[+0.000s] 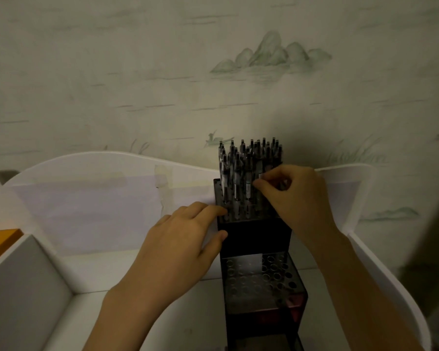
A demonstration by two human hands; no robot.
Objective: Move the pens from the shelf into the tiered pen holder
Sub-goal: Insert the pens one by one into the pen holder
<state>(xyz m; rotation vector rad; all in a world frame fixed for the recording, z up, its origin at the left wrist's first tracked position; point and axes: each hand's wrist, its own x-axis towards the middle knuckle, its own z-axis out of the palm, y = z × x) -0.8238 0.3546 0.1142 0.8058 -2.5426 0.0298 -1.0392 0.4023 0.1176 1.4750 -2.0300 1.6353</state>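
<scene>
Left hand (180, 239) against tiered pen holder (256, 239) side; right hand (297, 196) pinching a pen (260, 182) among upright pens (249, 160).

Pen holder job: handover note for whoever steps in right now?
Left hand: fingers straight, braced against the left side of the tiered pen holder.
Right hand: fingers curled among the pens on the top tier; too dim to tell if it pinches one.
Done: top tier packed with upright pens.
Left: the lower tier shows only empty holes. No loose pens in view on the white shelf; check off-frame.
</scene>
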